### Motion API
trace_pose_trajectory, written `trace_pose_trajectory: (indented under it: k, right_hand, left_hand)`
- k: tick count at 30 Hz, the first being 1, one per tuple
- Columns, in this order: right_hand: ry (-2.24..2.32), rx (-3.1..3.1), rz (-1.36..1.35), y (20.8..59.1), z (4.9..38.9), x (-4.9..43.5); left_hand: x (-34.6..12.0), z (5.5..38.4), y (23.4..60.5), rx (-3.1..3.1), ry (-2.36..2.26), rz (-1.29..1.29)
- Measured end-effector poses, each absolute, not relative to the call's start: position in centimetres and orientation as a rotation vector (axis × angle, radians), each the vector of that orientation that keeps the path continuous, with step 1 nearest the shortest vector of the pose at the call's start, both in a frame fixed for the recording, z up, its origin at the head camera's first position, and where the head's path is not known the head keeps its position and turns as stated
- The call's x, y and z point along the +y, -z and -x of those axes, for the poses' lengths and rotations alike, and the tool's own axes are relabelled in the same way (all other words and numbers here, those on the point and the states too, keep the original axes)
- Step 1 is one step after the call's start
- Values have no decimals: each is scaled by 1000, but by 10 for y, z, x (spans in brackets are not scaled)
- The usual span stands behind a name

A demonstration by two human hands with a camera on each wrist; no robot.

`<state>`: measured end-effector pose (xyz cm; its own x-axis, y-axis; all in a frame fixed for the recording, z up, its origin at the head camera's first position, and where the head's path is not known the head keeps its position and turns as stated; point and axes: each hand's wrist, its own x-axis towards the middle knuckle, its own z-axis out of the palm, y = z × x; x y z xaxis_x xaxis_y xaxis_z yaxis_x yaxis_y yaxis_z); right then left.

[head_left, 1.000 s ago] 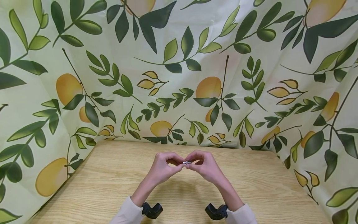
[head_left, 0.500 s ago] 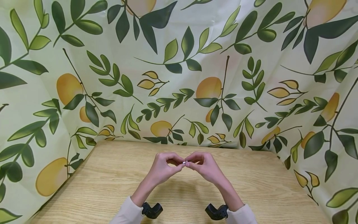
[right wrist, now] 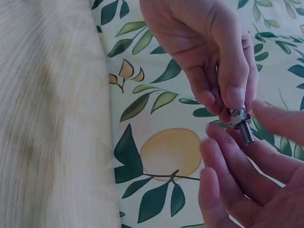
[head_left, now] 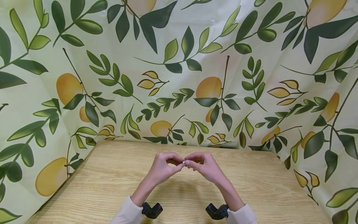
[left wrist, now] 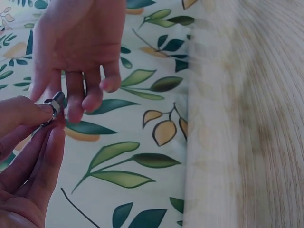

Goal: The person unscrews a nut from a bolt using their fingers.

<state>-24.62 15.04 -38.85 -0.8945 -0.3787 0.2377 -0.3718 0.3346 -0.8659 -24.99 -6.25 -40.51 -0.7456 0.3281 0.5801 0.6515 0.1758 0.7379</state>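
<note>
A small silver bolt (right wrist: pixel 246 132) carries a hex nut (right wrist: pixel 241 119) partway along its thread. My left hand (head_left: pixel 165 168) pinches the head end of the bolt between thumb and fingers, which hide the head. In the right wrist view the threaded end points away from the left fingertips. My right hand (head_left: pixel 205 166) is close around the nut and the free end. Its fingers (right wrist: pixel 259 159) are fairly straight behind the bolt, with the thumb (right wrist: pixel 278 118) a little off the nut. Whether the index finger touches the bolt, I cannot tell.
Both hands are above a light wooden table (head_left: pixel 117 174). A cloth (head_left: pixel 179 102) printed with leaves and orange fruit surrounds the table at the back and sides. Black wrist mounts (head_left: pixel 152 210) show at both cuffs.
The right thumb and fingers have shifted over the nut and bolt, covering more of them in the head view. The left hand has kept its place and its pinch.
</note>
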Motion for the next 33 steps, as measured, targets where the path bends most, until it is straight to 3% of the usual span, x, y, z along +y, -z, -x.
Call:
trace_pose_trajectory:
  k: [33]
  right_hand:
    - [1675, 2601, 702, 387, 244, 148]
  left_hand:
    - [-62, 249, 405, -2172, 1594, 932]
